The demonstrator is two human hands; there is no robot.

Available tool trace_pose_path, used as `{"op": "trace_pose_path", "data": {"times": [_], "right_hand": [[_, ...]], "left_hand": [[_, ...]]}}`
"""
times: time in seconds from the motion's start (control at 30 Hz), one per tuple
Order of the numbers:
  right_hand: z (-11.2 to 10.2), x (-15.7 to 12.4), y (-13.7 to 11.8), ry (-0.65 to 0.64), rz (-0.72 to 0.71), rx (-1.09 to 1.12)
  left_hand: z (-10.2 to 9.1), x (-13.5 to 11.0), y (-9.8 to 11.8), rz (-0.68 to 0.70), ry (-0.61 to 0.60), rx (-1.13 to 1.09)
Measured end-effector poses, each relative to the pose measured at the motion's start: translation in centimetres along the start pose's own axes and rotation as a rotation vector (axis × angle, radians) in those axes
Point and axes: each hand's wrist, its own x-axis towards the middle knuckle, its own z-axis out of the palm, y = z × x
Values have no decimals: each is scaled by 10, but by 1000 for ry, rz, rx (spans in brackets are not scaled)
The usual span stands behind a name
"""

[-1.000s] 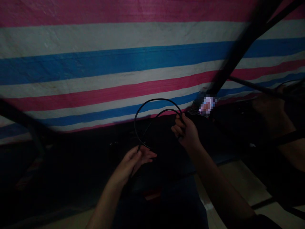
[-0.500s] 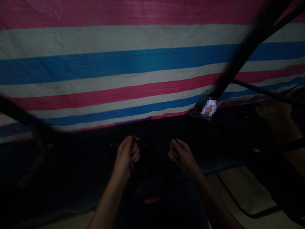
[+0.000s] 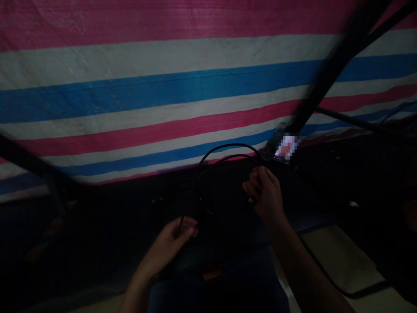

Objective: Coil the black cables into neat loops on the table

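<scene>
A thin black cable [image 3: 224, 146] arches in loops between my two hands, over a dark surface. My left hand [image 3: 182, 230] is lower, its thumb and fingers closed on one side of the loop. Higher and to the right, my right hand [image 3: 265, 187] is closed around the cable's other side. A small pale bit, perhaps a connector [image 3: 251, 200], shows just below my right fingers. The scene is very dark, so the cable's ends cannot be made out.
A striped plastic sheet [image 3: 146, 100] hangs behind the dark work surface [image 3: 110, 230]. A dark slanted post [image 3: 325, 82] rises on the right. By its foot lies a clear packet with a blurred-out lit patch [image 3: 286, 147]. A pale bit [image 3: 353, 203] lies farther right.
My right hand has moved up and right, my left hand down. The cable loop now rises higher between them. Another person's arm at the right has gone from clear view.
</scene>
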Motion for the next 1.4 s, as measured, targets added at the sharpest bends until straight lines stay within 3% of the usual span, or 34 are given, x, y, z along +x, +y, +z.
{"op": "trace_pose_path", "data": {"times": [0.13,0.27,0.4,0.53,0.77,1.07,1.27,1.4], "right_hand": [[11,4,-2,-19,-21,53],[25,-18,21,4,98,151],[37,-52,55,128,215,246],[43,-74,70,256,232,332],[36,-76,67,234,206,257],[26,-93,71,175,273,292],[31,-97,75,155,405,383],[31,-104,78,41,446,367]], "left_hand": [[12,-16,-13,-83,-14,-154],[47,2,2,55,195,-512],[81,28,27,225,328,-878],[99,37,41,292,514,-944],[95,44,43,320,705,-804],[69,57,35,298,698,-690],[72,54,43,375,759,-823],[73,55,52,477,781,-831]]}}
